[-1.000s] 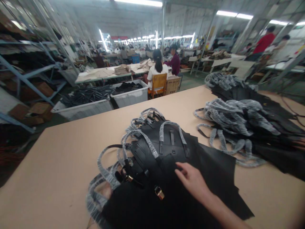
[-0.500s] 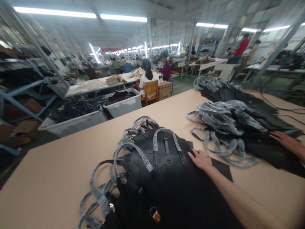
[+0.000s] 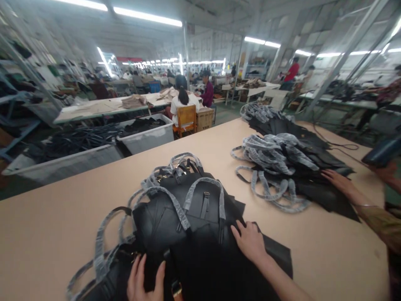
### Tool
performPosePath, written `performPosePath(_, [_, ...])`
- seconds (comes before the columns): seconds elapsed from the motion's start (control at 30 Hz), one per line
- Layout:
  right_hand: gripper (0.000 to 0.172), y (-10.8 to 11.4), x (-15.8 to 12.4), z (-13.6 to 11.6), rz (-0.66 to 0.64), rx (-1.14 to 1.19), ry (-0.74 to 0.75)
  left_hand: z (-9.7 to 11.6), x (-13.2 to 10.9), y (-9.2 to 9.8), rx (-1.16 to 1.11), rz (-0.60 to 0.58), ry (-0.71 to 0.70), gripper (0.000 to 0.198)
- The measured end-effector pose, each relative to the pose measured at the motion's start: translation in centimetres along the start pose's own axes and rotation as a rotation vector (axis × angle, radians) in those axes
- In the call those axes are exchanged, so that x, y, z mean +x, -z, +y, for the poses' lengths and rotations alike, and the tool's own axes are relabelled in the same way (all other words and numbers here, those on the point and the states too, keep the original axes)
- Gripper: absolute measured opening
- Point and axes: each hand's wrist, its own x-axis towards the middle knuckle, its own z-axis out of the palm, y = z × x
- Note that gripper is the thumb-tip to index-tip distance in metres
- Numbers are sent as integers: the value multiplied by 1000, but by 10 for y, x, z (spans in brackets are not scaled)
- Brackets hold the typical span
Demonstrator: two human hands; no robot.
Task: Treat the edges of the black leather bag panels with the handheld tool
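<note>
A pile of black leather bag panels lies on the tan table in front of me, its handles wrapped in clear plastic. My left hand is low in the view over the pile's left part, thumb and fingers spread, near a gold-coloured buckle. Against the pile's right side rests my right hand, fingers apart on the black leather, just right of an upright wrapped handle. Neither hand is closed round anything.
A second pile of wrapped handles and black panels lies at the right, with a co-worker's hand on it. Cables cross the far right table. Beyond the edge are bins and a seated person.
My left hand has come into view at the bottom. My right hand is still on the pile, slightly lower. The view has turned right, bringing in a co-worker's sleeve and a dark object.
</note>
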Motion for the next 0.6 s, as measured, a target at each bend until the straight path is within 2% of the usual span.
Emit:
performPosePath(0.1, [57,-7,-23,6,-2,98,13,43,-10,-19,14,-66,-127,47])
performPosePath(0.2, [52,-10,-28,26,-22,274,48,78,-20,-41,122,-132,-166,42])
performPosePath(0.3, [57,-10,-21,54,-49,494,58,100,-18,-59,179,-157,-142,40])
performPosePath(0.37, [63,-8,-21,71,-21,617,20,110,-11,-66,180,-210,-139,37])
performPosePath(0.43, [66,-5,-32,84,31,703,-19,114,-3,-65,146,-277,-136,35])
performPosePath(0.5, [64,-2,-56,98,68,763,-32,113,0,-56,98,-304,-131,36])
performPosePath(0.6, [56,-8,-110,131,59,839,-10,110,-22,-28,79,-273,-166,35])
